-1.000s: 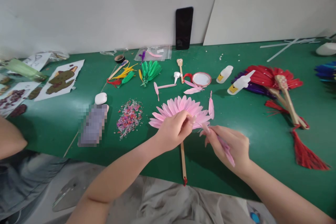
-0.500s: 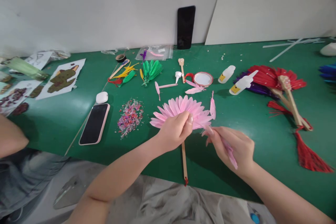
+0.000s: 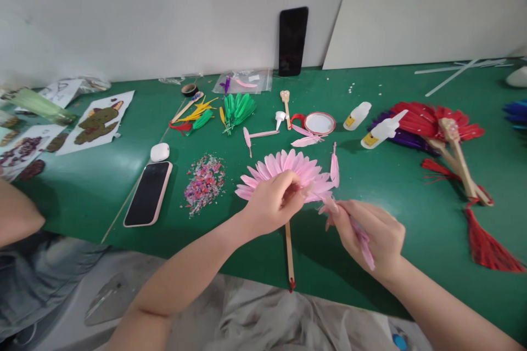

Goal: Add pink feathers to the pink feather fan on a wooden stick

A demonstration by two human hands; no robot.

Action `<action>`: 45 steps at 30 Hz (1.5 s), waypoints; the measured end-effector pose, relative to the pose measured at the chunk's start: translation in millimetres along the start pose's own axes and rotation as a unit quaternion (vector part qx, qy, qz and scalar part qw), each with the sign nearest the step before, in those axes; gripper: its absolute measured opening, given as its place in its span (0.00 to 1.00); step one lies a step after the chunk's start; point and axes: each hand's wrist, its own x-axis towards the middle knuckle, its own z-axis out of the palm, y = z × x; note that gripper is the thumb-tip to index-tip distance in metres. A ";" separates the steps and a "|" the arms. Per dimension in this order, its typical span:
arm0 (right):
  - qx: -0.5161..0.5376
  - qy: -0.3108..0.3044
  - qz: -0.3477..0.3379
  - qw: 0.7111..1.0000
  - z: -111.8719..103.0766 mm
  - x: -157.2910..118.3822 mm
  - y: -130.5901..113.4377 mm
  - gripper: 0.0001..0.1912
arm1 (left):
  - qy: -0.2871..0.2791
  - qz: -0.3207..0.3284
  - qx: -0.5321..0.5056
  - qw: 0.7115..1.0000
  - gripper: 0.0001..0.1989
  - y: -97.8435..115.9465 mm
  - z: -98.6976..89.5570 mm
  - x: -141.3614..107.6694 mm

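Note:
A pink feather fan (image 3: 284, 163) lies in front of me, its wooden handle (image 3: 289, 252) pointing toward the table's near edge and tipped with red cord. Bent over the fan's lower middle, my left hand (image 3: 274, 200) has its thumb and fingers closed on the feathers there; the exact grip is partly hidden. At the fan's right side, my right hand (image 3: 370, 230) pinches a pink feather (image 3: 363, 244) that sticks out below its palm. Its fingertips are beside the fan's outer feathers. A loose pink feather (image 3: 335, 167) lies just above the right hand.
A glue bottle (image 3: 383, 130) stands open-tipped near a second bottle (image 3: 357, 116). Farther right is a red feather fan (image 3: 436, 120) with a tassel. Leftward lie colored chips (image 3: 205, 184), a phone (image 3: 148, 194) and green feathers (image 3: 239, 112). Another person's arm (image 3: 18, 211) rests at far left.
My left thumb and fingers have shifted on the fan, now curled more loosely with a gap between them. My right hand has moved slightly right with its feather.

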 end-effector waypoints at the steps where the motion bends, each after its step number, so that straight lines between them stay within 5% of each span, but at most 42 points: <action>1: 0.003 -0.002 0.002 1.000 -0.5 0.3 -0.4 0.09 | 0.003 0.001 0.001 1.000 0.10 -0.1 0.0 0.1; 45: 0.038 0.003 0.023 0.999 0.4 2.0 -3.3 0.11 | -0.020 -0.018 0.003 1.000 0.09 1.8 3.9 -0.8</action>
